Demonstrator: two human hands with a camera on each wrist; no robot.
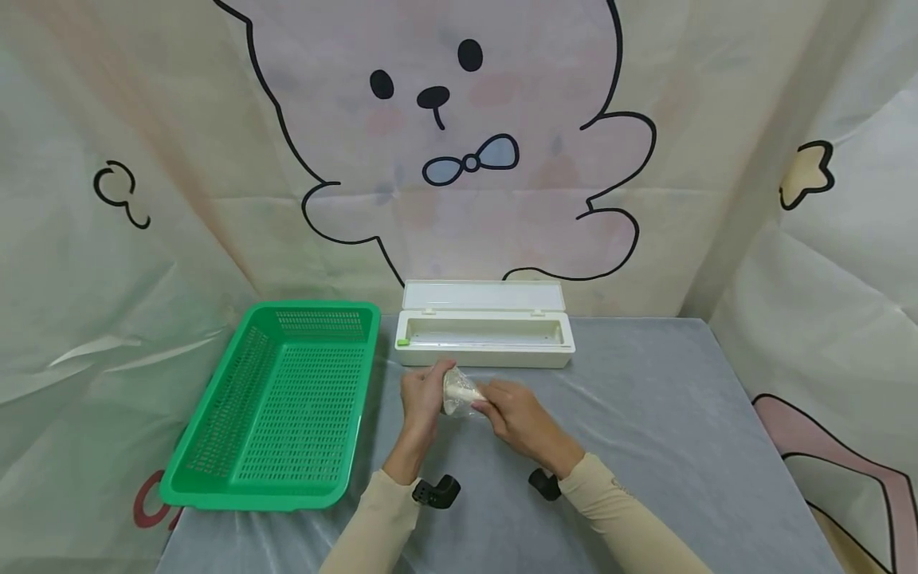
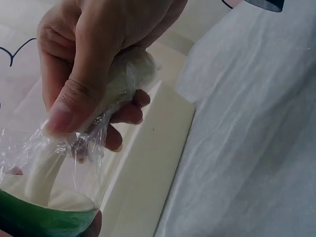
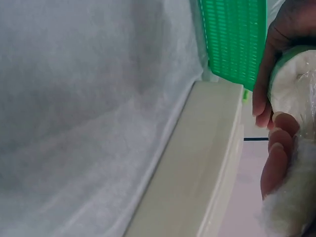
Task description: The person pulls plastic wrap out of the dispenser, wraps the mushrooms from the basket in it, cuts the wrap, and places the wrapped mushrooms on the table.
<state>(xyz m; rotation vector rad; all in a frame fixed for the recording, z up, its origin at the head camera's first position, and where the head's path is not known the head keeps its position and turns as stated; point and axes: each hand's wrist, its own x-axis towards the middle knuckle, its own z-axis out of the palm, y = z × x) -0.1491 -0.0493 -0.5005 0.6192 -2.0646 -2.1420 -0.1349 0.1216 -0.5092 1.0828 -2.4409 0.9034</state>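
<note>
A mushroom-shaped thing [image 1: 459, 391], white with a broad round end, is wrapped in crinkled clear film [image 2: 94, 143]. Its broad end has a green outer side [image 2: 49, 219] and a white inner face [image 3: 292, 81]. My left hand [image 1: 421, 402] holds this broad end. With thumb and fingers, my right hand [image 1: 523, 418] grips the filmed narrow end, where the film bunches around the white stalk [image 2: 44, 177]. Both hands are raised just in front of a long white box [image 1: 484, 357], whose lid [image 1: 484, 296] stands open. Part of the left hand is cut off in both wrist views.
A green perforated basket [image 1: 301, 414] stands to the left on the grey cloth-covered table [image 1: 645, 430]. On the box's left end sits a small green piece [image 1: 403, 343]. Behind the table hangs a curtain [image 1: 545, 215] with a cartoon animal.
</note>
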